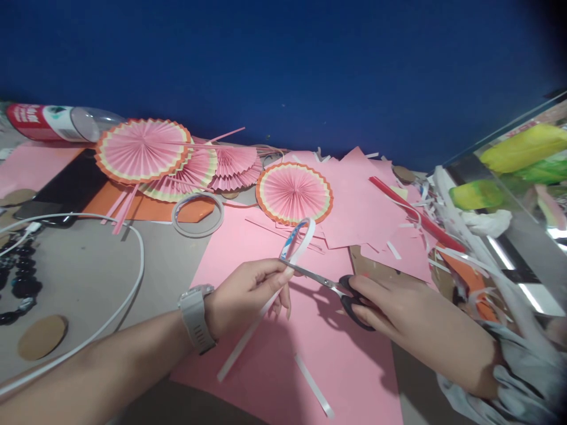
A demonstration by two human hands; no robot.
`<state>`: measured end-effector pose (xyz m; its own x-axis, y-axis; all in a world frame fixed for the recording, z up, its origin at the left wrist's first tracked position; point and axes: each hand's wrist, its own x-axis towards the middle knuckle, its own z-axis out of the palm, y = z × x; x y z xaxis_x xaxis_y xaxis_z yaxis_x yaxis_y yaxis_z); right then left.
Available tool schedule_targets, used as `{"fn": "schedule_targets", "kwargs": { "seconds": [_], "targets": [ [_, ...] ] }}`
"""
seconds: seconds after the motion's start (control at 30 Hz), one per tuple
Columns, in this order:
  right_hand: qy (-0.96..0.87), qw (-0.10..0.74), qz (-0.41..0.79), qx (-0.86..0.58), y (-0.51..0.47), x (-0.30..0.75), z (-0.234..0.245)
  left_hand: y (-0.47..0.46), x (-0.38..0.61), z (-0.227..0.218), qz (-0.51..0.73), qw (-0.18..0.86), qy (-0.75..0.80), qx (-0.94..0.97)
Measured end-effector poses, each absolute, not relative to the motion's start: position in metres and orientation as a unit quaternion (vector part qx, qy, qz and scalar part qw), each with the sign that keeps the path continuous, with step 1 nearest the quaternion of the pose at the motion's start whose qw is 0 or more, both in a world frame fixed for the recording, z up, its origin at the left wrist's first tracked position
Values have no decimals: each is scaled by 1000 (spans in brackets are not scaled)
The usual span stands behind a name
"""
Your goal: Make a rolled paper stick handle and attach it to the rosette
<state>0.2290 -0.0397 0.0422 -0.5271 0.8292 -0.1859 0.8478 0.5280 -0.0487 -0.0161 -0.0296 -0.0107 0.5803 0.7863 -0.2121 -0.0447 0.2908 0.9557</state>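
My left hand (261, 286) pinches a narrow white strip (303, 239) that curls into a loop above the fingers, its inner side printed blue; a tail of it hangs toward the lower left. Black-handled scissors (325, 281) are in my right hand (401, 304), fingers through the handles. Their blades reach to the strip beside my left fingertips; whether they are cutting I cannot tell. Beneath both hands lies a large pink paper sheet (349, 366) with a loose white strip (313, 386) on it. A round pleated paper fan (295, 193) in pink, yellow and orange lies just beyond.
More pleated fans (144, 150) are piled at the back left near a plastic bottle (48, 122), a black phone (66, 186) and a tape roll (198, 232). A white cable (140, 254) curves across the left. Paper scraps and a red strip (416, 215) clutter the right.
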Motion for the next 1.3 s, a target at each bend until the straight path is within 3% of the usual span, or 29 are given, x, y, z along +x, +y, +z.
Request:
{"fn": "schedule_targets", "kwargs": {
  "seconds": [0.1,0.27,0.87,1.3],
  "targets": [
    [858,137,-117,481,-37,227,43,-30,-16,-10,291,721,355,520],
    [829,130,-224,496,-35,220,48,-30,-16,-10,287,730,342,518],
    [840,63,-206,498,-44,220,49,-33,-11,-10,320,723,390,471],
    [807,97,-326,483,-53,195,57,-34,-16,-1,301,676,427,520]
  ]
}}
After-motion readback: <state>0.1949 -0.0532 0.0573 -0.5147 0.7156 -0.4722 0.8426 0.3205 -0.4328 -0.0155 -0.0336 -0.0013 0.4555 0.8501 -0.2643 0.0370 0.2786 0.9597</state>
